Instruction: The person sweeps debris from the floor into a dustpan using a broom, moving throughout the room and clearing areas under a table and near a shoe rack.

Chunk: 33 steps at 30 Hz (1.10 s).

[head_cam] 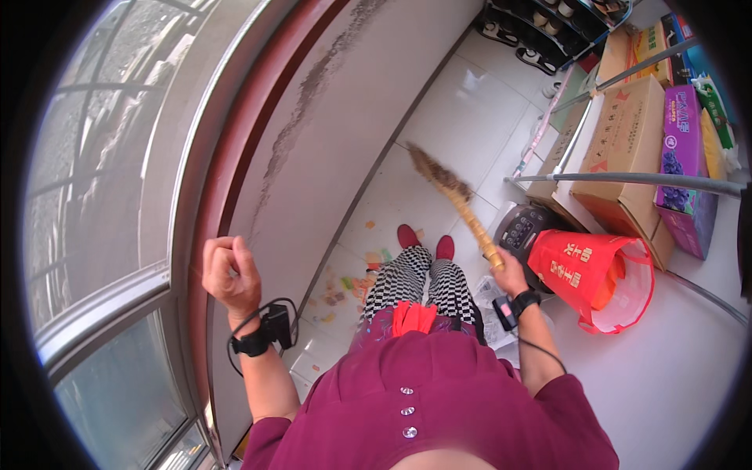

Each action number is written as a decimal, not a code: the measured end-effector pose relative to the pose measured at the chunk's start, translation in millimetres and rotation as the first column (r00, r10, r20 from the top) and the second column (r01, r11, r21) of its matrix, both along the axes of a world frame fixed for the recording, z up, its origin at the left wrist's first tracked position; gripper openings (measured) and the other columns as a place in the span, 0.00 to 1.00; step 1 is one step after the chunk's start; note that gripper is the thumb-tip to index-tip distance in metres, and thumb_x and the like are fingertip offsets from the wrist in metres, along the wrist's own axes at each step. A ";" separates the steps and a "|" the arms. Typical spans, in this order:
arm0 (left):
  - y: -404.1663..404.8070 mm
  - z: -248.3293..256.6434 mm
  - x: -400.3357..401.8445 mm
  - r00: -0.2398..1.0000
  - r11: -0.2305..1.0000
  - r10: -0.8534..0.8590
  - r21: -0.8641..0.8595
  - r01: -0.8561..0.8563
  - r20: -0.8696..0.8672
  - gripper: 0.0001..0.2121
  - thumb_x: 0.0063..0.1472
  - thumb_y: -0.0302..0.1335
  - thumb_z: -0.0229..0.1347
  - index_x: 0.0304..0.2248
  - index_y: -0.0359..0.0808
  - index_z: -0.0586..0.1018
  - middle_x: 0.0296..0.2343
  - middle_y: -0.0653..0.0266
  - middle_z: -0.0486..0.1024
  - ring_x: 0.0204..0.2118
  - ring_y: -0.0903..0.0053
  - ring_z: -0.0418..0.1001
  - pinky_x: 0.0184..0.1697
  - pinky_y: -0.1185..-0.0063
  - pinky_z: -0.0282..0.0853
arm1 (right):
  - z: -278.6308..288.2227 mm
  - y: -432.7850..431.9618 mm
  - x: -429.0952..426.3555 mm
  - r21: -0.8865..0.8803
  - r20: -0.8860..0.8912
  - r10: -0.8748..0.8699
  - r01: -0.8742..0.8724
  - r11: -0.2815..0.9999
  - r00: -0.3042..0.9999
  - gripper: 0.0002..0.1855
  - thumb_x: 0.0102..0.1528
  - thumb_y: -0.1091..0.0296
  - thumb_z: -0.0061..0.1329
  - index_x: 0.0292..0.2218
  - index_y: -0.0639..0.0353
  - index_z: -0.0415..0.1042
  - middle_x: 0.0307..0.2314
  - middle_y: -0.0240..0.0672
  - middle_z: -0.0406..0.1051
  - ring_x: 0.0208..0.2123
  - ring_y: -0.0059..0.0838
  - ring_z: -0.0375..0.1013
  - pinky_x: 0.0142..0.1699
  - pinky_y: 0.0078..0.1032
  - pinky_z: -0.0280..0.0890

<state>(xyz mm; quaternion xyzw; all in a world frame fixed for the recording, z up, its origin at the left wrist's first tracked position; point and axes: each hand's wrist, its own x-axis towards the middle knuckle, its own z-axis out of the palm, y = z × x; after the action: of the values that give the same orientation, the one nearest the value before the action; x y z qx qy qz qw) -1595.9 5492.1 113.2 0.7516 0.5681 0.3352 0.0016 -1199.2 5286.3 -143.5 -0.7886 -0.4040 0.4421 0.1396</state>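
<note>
My right hand [509,273] grips the lower end of a short whisk broom [464,212] with a yellow, bound handle. Its brown bristle head points away from me, above the tiled floor, and looks slightly blurred. My left hand [230,275] is raised beside the wall and window ledge, its fingers curled in with nothing visible in them. Orange, yellow and green scraps [352,283] litter the tiles left of my legs. A few lie close to my red shoes [408,236].
A red bag [578,276] and a dark appliance with buttons [520,228] stand right of my hand. Behind them, cardboard boxes [623,135] sit by a metal-tube rack [634,178]. A shoe rack [546,26] occupies the far end. The stained wall [352,106] runs along the left.
</note>
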 end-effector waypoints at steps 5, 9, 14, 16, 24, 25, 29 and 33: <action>-53.5 9.9 9.0 0.999 0.995 -0.019 -0.102 0.015 -0.033 0.13 0.50 0.15 0.48 0.14 0.32 0.58 0.15 0.62 0.63 0.15 0.77 0.57 0.17 0.83 0.53 | -37.5 77.7 5.6 -0.109 0.210 0.005 0.019 0.994 0.978 0.19 0.41 0.74 0.41 0.39 0.61 0.64 0.30 0.53 0.68 0.36 0.50 0.66 0.41 0.37 0.61; -99.0 3.6 4.7 0.999 0.973 -0.005 -0.233 -0.006 -0.049 0.13 0.49 0.15 0.48 0.14 0.33 0.58 0.14 0.63 0.63 0.15 0.79 0.57 0.17 0.83 0.52 | -69.9 94.8 -50.7 -0.183 0.138 0.084 -0.058 0.981 0.987 0.18 0.41 0.73 0.42 0.37 0.64 0.64 0.29 0.53 0.68 0.35 0.47 0.68 0.40 0.35 0.63; -114.3 -6.1 4.5 0.997 0.961 0.053 -0.275 -0.036 0.056 0.13 0.47 0.14 0.50 0.13 0.33 0.58 0.14 0.64 0.63 0.15 0.79 0.58 0.17 0.83 0.52 | -75.2 45.2 -120.3 -0.345 -0.051 0.415 -0.406 0.846 0.909 0.20 0.41 0.71 0.44 0.40 0.57 0.65 0.34 0.48 0.68 0.38 0.42 0.68 0.43 0.35 0.63; -106.7 -13.9 4.6 0.986 0.956 0.041 -0.294 0.009 0.161 0.12 0.47 0.15 0.50 0.14 0.32 0.60 0.14 0.64 0.63 0.14 0.80 0.57 0.17 0.84 0.53 | -48.4 37.4 -128.7 -0.355 -0.112 0.527 -0.529 0.770 0.842 0.21 0.41 0.71 0.44 0.41 0.52 0.66 0.34 0.44 0.69 0.38 0.41 0.68 0.42 0.35 0.63; -101.7 -123.9 -21.8 0.903 0.555 0.182 -0.799 0.232 0.389 0.10 0.55 0.31 0.48 0.20 0.34 0.69 0.16 0.73 0.66 0.20 0.89 0.60 0.22 0.87 0.57 | 12.0 -52.2 -96.5 -0.246 -0.085 0.440 -0.447 0.860 0.894 0.28 0.42 0.69 0.45 0.47 0.50 0.59 0.33 0.50 0.67 0.37 0.47 0.66 0.43 0.36 0.61; -109.8 -152.7 -29.8 0.884 0.492 0.198 -0.823 0.284 0.424 0.10 0.55 0.32 0.48 0.21 0.34 0.69 0.17 0.72 0.67 0.20 0.89 0.61 0.23 0.87 0.59 | 17.4 -63.5 -96.2 -0.228 -0.067 0.397 -0.401 0.887 0.915 0.28 0.43 0.69 0.45 0.48 0.52 0.58 0.33 0.52 0.67 0.37 0.49 0.66 0.43 0.36 0.61; -136.8 -217.8 -39.7 0.904 0.236 0.075 -0.888 0.395 0.422 0.13 0.55 0.33 0.47 0.33 0.30 0.71 0.27 0.57 0.73 0.30 0.73 0.71 0.35 0.78 0.65 | -23.8 -115.5 -129.7 0.026 0.092 0.062 -0.065 0.998 0.994 0.31 0.43 0.72 0.46 0.50 0.59 0.55 0.30 0.48 0.69 0.31 0.41 0.69 0.38 0.30 0.63; -166.1 -238.1 -37.4 0.857 0.091 0.008 -0.854 0.513 0.515 0.21 0.54 0.34 0.47 0.46 0.32 0.63 0.37 0.50 0.69 0.41 0.66 0.69 0.43 0.76 0.63 | -90.9 -128.9 -203.7 -0.110 -0.125 -0.406 0.394 0.912 0.905 0.29 0.41 0.76 0.47 0.48 0.56 0.58 0.23 0.33 0.66 0.22 0.22 0.65 0.26 0.19 0.61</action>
<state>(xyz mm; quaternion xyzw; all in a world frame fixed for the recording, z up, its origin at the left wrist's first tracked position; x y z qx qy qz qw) -1633.3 5326.0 -125.0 0.5669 0.4883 0.0189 0.6632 -1402.9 5157.4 -234.3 -0.8254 -0.2038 0.4765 0.2237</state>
